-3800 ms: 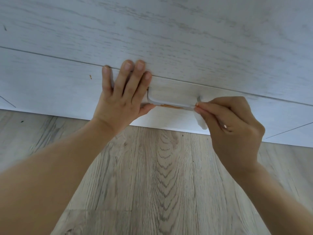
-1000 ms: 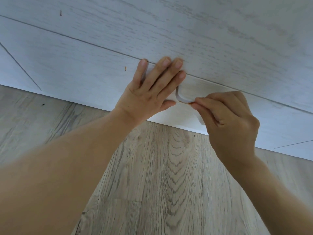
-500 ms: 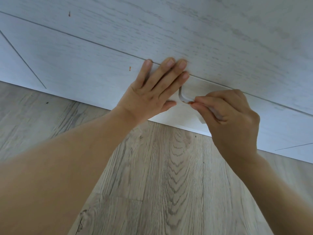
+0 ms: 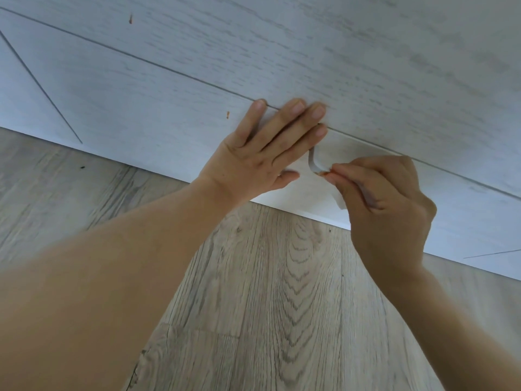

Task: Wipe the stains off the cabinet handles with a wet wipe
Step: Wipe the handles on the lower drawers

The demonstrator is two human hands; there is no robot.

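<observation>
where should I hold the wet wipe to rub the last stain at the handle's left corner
Pinch the wet wipe round the bar from the right, as the right hand does. The handle bends there, and the left hand blocks the other side.

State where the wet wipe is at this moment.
In the head view, right of centre, the wet wipe is pinched in the right hand against the cabinet handle, just right of the flat left hand.
</observation>
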